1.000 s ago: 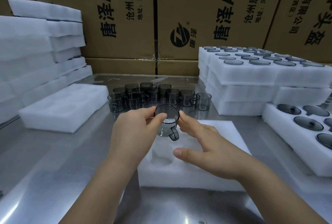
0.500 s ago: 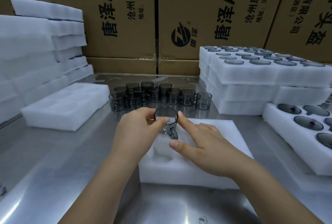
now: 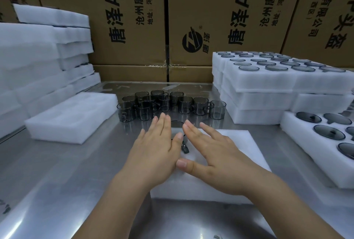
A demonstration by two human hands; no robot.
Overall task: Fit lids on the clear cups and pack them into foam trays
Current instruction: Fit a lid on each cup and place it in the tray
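Smoky clear cup [image 3: 177, 126] sits in the foam tray [image 3: 239, 143] between the flat, released left hand [image 3: 157, 148] and right hand [image 3: 214, 154]; uneven pressing could tilt it or jam its handle.

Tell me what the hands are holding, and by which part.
Nothing is gripped: left hand and right hand lie open, fingers straight, either side of the cup in the foam tray.

Packing warehouse: printed cartons [image 3: 124, 18] (stacked high), foam trays [image 3: 268, 83].

Even overhead light, glare streaks on the steel table [image 3: 57, 171], edges bowed
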